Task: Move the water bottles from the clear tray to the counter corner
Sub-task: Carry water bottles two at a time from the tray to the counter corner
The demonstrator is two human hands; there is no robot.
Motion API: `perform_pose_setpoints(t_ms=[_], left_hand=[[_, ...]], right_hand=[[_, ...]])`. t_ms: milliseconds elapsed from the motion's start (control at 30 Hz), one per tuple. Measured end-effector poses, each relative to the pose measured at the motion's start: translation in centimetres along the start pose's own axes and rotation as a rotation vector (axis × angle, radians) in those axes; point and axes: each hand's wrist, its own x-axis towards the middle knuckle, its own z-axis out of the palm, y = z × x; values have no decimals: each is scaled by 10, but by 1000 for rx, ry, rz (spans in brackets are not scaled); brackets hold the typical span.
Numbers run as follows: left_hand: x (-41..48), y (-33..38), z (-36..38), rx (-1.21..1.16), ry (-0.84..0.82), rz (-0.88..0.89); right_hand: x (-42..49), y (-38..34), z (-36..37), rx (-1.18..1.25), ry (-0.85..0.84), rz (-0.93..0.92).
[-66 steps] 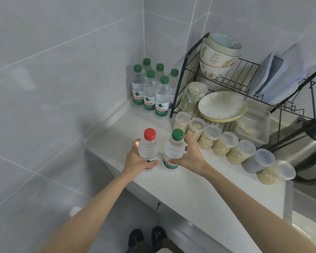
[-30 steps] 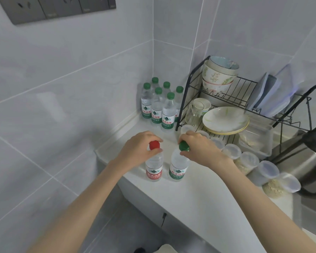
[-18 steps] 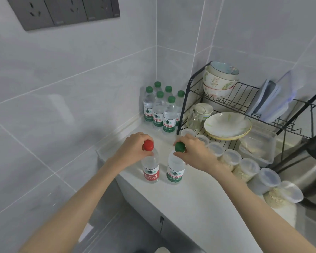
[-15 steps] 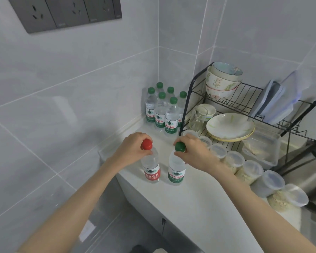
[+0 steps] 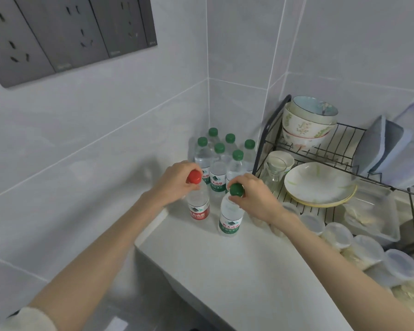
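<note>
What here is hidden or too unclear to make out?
Head view only:
- Rear corner bottles: labels hidden behind the front ones.
- Lidded jars: partly behind the right hand and forearm.
- Bottle label print: too small to read.
- Clear tray: outside the frame.

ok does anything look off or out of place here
Only the red-capped bottle, gripped by the left hand, stands out: its cap and label are red, while the green-capped bottle in the right hand and the six corner bottles are green. Nothing spilled or toppled.

Head-worn view, down onto counter [image 5: 237,271]
</note>
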Motion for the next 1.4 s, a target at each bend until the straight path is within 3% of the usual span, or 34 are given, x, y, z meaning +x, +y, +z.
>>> perform_pose_setpoints(t_ms=[700,967,1133,1267,1400], left_hand=[[103,-76,-3,125,-52,71],[109,-77,9,45,-36,50],[97,-81,10,-7,70,39],[80,-78,7,77,131,90],[63,-78,15,100,83,96]], right_hand=[[119,-16,39,100,102,138],[133,-19,46,77,120,151],[132,-17,46,110,99,157],[134,-15,41,85,64,137],[131,-19,48,64,131,156]])
